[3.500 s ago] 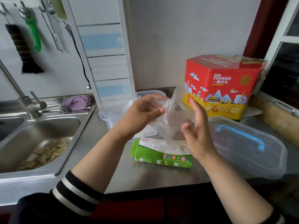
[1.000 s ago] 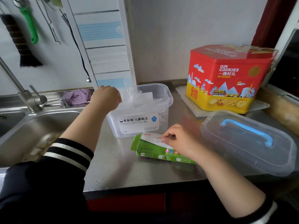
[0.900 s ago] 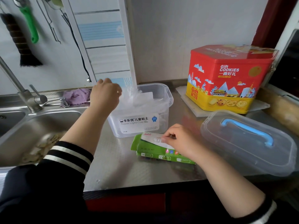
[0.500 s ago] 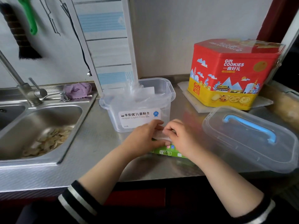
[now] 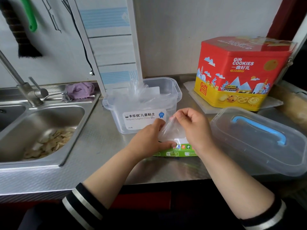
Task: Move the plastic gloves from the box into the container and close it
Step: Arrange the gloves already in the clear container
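Item: green glove box point(image 5: 174, 151), lying flat near the counter's point(image 5: 93, 146) front edge, just in front of the clear container point(image 5: 142, 105).
Left hand point(image 5: 147, 140): fingers curled over the box top, pinning it down.
Right hand point(image 5: 193, 125): pinching a thin plastic glove point(image 5: 169, 130) part-way out of the slot.
Container: open, gloves already heaped inside; its blue-handled lid point(image 5: 259, 140) rests at the right front edge.
Handling: keep your left hand bearing on the box, draw the film straight up and slowly so it probably comes free singly, then carry it over the rim.
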`<state>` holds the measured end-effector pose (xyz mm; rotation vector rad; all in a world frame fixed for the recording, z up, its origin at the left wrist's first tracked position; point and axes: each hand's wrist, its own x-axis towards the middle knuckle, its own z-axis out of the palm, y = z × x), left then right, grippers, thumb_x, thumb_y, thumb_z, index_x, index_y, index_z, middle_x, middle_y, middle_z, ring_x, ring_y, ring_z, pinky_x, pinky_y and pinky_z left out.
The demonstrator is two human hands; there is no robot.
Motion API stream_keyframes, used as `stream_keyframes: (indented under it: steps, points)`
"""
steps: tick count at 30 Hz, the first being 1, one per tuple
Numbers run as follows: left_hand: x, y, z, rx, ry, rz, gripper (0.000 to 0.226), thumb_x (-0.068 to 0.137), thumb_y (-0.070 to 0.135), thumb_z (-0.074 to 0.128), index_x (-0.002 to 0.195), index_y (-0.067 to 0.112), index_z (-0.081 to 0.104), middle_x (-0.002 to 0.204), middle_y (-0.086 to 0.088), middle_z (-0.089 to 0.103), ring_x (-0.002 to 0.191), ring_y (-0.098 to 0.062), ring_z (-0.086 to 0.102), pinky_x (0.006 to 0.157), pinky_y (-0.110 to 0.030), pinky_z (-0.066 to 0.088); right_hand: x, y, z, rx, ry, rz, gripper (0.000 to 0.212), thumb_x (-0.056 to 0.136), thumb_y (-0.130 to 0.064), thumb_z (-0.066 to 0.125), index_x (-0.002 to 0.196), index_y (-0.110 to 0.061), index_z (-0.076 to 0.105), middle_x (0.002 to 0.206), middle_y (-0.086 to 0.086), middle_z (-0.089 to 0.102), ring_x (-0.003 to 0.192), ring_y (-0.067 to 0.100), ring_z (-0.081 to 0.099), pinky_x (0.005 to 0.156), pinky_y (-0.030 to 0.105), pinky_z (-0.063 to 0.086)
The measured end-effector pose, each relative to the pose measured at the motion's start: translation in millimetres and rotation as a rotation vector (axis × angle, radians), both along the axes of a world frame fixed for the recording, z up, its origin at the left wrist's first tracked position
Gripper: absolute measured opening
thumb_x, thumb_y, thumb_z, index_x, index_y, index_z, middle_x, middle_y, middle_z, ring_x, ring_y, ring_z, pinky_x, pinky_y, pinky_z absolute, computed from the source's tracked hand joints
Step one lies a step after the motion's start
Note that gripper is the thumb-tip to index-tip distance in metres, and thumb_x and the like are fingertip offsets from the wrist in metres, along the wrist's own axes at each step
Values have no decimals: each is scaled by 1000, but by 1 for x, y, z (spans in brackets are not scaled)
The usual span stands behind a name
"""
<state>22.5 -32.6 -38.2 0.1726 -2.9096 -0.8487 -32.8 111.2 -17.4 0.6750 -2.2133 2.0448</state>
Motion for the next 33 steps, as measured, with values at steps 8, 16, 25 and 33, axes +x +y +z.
stream_keyframes:
  steps: [8, 16, 25, 33]
  points:
    - [-3, 7, 1, -8, -55, -8, 61, 74, 48, 79, 117, 20, 46, 114, 12, 57, 108, -12, 55, 87, -26, 42, 4, -5, 73, -293, 290, -56, 18, 93, -19, 60, 78, -29, 63, 73, -19, 68, 75, -1, 62, 74, 19, 48]
    - [11, -3, 34, 745, 165, -77, 34, 84, 64, 56, 82, 33, 71, 85, 20, 68, 86, 4, 62, 92, -29, 45, -2, 20, 68, -206, 599, -37, 11, 92, -14, 62, 100, -10, 68, 95, -1, 70, 91, 5, 66, 84, 19, 47]
    - [4, -24, 68, 1381, -63, -108, 69, 76, 65, 52, 109, 9, 74, 122, -14, 66, 112, -26, 61, 98, -34, 49, 0, 32, 20, 156, 992, 92, 15, 89, -13, 66, 96, -4, 76, 104, 5, 72, 98, 24, 66, 89, 34, 51]
    - [-4, -12, 95, 730, 61, -159, 13, 85, 13, 68, 98, 11, 65, 90, -5, 75, 74, -15, 69, 66, -22, 55, -4, 34, 6, 321, 1024, -63, 38, 94, -37, 56, 107, -5, 71, 117, 10, 64, 108, 26, 56, 93, 39, 47]
